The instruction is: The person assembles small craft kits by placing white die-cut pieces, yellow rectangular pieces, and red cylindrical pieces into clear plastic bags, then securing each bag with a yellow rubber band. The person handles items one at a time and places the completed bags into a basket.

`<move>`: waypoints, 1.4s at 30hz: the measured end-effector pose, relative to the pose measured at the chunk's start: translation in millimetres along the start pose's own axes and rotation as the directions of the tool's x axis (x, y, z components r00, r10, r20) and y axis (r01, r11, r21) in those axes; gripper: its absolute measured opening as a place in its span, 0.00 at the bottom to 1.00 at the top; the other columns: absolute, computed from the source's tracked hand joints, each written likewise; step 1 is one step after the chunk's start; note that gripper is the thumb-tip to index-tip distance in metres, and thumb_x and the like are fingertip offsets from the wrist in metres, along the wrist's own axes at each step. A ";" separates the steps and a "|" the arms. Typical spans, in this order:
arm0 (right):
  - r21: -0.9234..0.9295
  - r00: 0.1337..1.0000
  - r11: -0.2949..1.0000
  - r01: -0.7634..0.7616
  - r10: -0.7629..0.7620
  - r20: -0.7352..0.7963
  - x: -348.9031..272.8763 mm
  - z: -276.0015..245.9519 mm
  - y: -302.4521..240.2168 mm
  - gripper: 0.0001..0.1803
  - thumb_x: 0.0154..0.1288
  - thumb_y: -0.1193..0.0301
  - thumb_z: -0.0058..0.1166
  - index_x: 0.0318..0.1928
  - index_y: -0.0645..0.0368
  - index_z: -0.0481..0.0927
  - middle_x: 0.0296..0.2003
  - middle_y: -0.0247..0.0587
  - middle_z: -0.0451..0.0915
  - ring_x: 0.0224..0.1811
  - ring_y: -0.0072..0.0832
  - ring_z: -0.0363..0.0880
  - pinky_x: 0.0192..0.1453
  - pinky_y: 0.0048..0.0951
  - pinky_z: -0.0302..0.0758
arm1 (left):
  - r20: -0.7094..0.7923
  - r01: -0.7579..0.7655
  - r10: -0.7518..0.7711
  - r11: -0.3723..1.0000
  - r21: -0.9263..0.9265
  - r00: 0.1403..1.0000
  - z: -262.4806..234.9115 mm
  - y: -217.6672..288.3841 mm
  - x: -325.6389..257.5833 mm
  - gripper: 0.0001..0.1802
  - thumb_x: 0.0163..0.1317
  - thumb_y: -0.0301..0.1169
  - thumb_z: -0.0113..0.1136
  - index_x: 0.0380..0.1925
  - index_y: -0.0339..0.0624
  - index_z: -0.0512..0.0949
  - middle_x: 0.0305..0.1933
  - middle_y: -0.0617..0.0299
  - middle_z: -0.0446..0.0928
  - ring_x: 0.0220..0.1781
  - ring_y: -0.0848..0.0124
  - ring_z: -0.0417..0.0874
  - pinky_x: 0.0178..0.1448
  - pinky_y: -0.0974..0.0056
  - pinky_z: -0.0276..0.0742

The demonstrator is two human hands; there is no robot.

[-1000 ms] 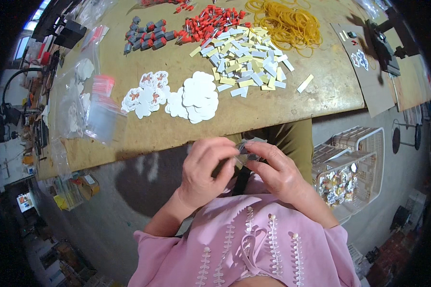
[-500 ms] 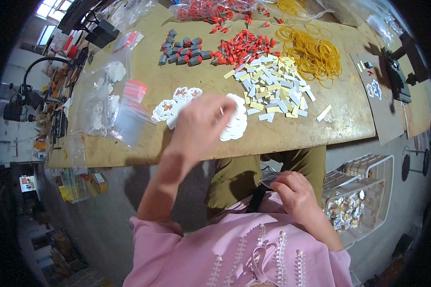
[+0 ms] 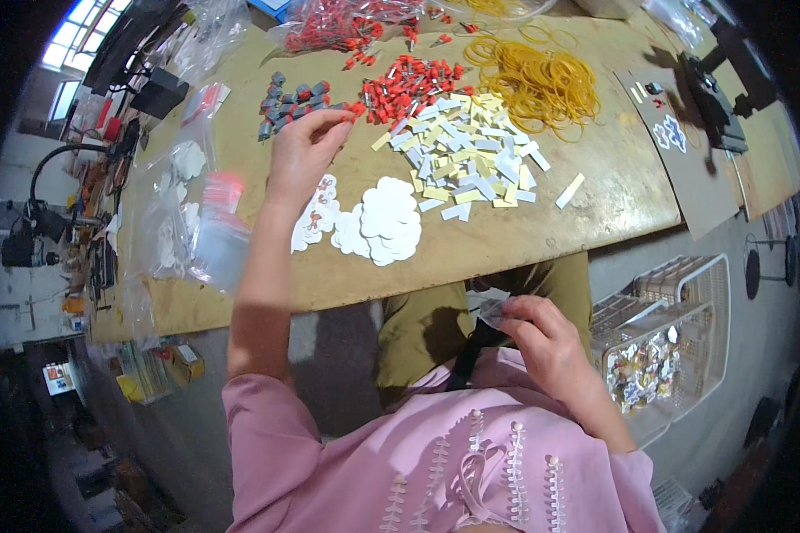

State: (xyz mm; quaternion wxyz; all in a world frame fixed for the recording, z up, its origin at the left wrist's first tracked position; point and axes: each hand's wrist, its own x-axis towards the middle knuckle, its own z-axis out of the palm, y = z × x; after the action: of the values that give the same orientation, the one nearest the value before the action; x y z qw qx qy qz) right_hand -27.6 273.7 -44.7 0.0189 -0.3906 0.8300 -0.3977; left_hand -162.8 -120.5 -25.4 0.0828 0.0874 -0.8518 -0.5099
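My left hand reaches over the table, thumb and forefinger pinched on a small red piece at the left edge of the red pile; several of those pieces show metal pins. Just beyond the hand lie grey blocks with red ends. Below its wrist are printed white cutouts, partly hidden by the forearm, beside a stack of plain white scalloped cutouts. Over my lap, my right hand is closed on a small clear plastic bag.
Yellow and white strips are heaped right of the cutouts, with yellow rubber bands behind. Clear bags lie at the left. A black stand occupies the right end. A white plastic basket of packed items stands below, at right.
My left hand has moved from above the cutouts, away from me and to the left, to the red pile's edge. My right hand still holds the bag over my lap. The view has shifted slightly.
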 end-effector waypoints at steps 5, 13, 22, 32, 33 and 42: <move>0.056 0.999 0.998 0.022 -0.020 -0.041 15.1 -11.1 -3.4 0.18 0.56 0.81 0.62 0.50 0.66 0.83 0.57 0.54 0.81 0.59 0.53 0.84 0.59 0.44 0.84 | 0.186 -0.034 0.073 0.978 -0.205 0.980 37.1 70.9 -92.5 0.06 0.69 0.23 0.69 0.45 0.39 0.87 0.42 0.65 0.87 0.40 0.80 0.83 0.42 0.71 0.79; 0.151 0.991 0.987 0.051 -0.031 -0.133 23.8 -11.7 -12.6 0.14 0.60 0.81 0.66 0.48 0.67 0.84 0.58 0.57 0.81 0.59 0.52 0.85 0.60 0.43 0.86 | 0.315 -0.488 0.485 0.870 -0.072 0.816 81.1 93.9 -156.9 0.17 0.54 0.20 0.77 0.45 0.43 0.88 0.47 0.56 0.86 0.49 0.58 0.88 0.52 0.58 0.84; 0.074 0.990 0.994 0.085 -0.076 -0.122 7.5 -16.2 -4.0 0.15 0.58 0.78 0.66 0.46 0.67 0.83 0.58 0.57 0.81 0.60 0.53 0.85 0.61 0.46 0.85 | 0.245 -0.279 0.272 0.960 -0.005 0.931 70.6 86.3 -147.1 0.09 0.63 0.17 0.71 0.42 0.38 0.86 0.37 0.60 0.83 0.36 0.70 0.83 0.39 0.65 0.80; -0.035 0.977 0.999 -0.026 0.018 -0.214 -14.3 -41.1 5.9 0.15 0.55 0.81 0.67 0.45 0.66 0.85 0.55 0.54 0.84 0.58 0.52 0.86 0.60 0.46 0.85 | 0.198 -0.520 0.482 0.812 0.266 0.854 199.6 104.6 -85.4 0.10 0.64 0.27 0.73 0.44 0.39 0.84 0.41 0.51 0.81 0.44 0.51 0.85 0.50 0.51 0.82; -0.061 0.970 0.998 -0.011 -0.004 -0.242 -17.3 -45.3 7.8 0.15 0.55 0.81 0.67 0.45 0.66 0.85 0.56 0.54 0.84 0.58 0.52 0.86 0.61 0.46 0.85 | 0.196 -0.504 0.465 0.802 0.319 0.863 207.2 106.0 -80.8 0.11 0.63 0.28 0.73 0.43 0.39 0.83 0.41 0.50 0.80 0.46 0.49 0.85 0.52 0.50 0.82; -0.296 0.895 0.911 0.286 -0.364 -0.257 -61.9 -46.0 17.3 0.12 0.56 0.84 0.73 0.41 0.70 0.86 0.58 0.56 0.84 0.62 0.54 0.86 0.66 0.49 0.86 | 0.295 -0.521 0.438 0.787 0.331 0.849 229.7 103.2 -58.7 0.09 0.62 0.25 0.70 0.39 0.39 0.80 0.40 0.49 0.82 0.45 0.48 0.85 0.50 0.49 0.83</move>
State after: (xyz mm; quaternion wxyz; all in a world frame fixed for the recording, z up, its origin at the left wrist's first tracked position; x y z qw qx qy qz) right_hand -11.3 351.0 -42.2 -0.2267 -0.4576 0.7884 -0.3430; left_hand -165.4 137.3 -44.4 0.1035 -0.1699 -0.9351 -0.2934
